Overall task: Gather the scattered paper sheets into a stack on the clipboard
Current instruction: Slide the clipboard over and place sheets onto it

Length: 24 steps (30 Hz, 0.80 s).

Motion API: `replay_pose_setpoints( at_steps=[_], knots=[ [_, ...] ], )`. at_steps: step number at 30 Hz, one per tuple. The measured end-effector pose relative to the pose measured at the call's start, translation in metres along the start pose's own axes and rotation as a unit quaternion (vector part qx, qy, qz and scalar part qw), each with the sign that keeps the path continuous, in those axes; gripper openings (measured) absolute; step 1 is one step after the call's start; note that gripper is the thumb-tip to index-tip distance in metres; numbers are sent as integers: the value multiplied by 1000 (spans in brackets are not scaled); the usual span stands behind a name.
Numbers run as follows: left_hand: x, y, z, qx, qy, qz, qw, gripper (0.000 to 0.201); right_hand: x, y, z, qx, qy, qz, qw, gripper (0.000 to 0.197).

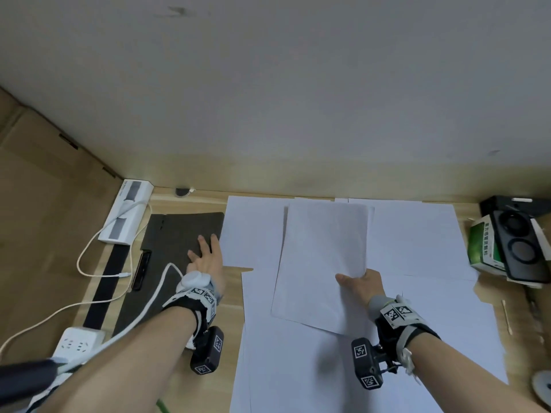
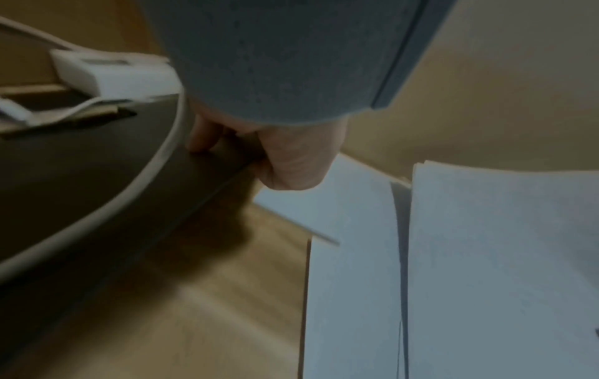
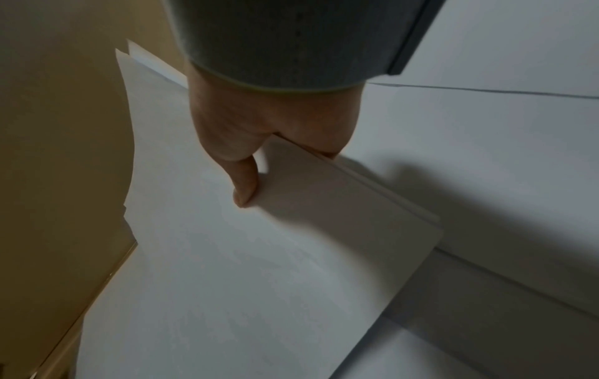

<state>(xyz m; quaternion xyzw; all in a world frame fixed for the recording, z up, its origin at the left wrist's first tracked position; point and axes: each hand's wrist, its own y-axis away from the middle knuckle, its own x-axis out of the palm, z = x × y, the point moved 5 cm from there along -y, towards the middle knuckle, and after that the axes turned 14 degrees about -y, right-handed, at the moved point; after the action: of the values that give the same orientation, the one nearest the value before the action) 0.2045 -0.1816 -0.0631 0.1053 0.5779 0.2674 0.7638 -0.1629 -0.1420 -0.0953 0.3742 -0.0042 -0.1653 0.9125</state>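
Note:
A dark clipboard (image 1: 176, 236) lies at the left of the wooden table. My left hand (image 1: 207, 253) is at its right edge, fingers spread on top; in the left wrist view the left hand (image 2: 285, 159) has its thumb at the clipboard (image 2: 97, 192) edge, pinching it. My right hand (image 1: 357, 280) holds a small stack of white sheets (image 1: 322, 263) by the near right corner, above the table. The thumb (image 3: 243, 189) presses on top of the held sheets (image 3: 227, 269), fingers underneath. More loose sheets (image 1: 417, 239) cover the table around and below it.
A white power strip (image 1: 79, 344) with cables and a white box (image 1: 128, 210) sit left of the clipboard, with a dark phone (image 1: 141, 271) beside it. A green box (image 1: 483, 248) and a black device (image 1: 518, 248) stand at the right edge. A wall closes the back.

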Motion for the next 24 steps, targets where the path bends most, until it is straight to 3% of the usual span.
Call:
replay_pose_setpoints(
  at_steps=[5,9,16,20,24],
  knots=[
    [-83,-2,2,19,18,-72,997,84,5,4,11,0,7,11,1000,22],
    [-117,12,-36,46,44,-57,996,70,2,5,9,6,12,8,1000,24],
    [-122,52,-145,125,77,-38,988,71,-41,10,14,-5,-8,-20,1000,27],
    [-124,60,-199,159,87,-39,983,64,-85,7,16,-5,-36,-58,998,34],
    [-118,69,-240,194,98,-58,974,53,-124,8,13,-12,-62,-90,994,26]
  ],
)
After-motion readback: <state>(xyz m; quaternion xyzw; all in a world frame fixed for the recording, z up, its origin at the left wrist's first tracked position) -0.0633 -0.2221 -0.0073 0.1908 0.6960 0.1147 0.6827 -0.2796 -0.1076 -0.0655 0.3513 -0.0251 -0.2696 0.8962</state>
